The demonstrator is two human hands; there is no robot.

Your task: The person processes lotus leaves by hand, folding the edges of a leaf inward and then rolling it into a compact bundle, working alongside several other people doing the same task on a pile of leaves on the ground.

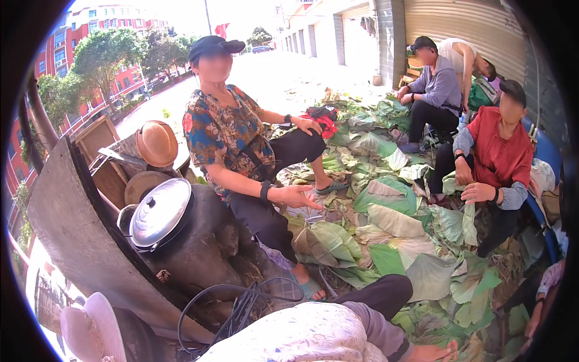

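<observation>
Leaves point(431, 280) apparently lie beside the right hand point(430, 352).

Broad green and browning leaves point(395, 220) litter the ground among seated people. A person in a flowered shirt point(218, 130) extends an open hand point(298, 196) near a lidded metal pot point(161, 212); another, in a red top point(500, 154), holds a pale leaf point(469, 224).
</observation>
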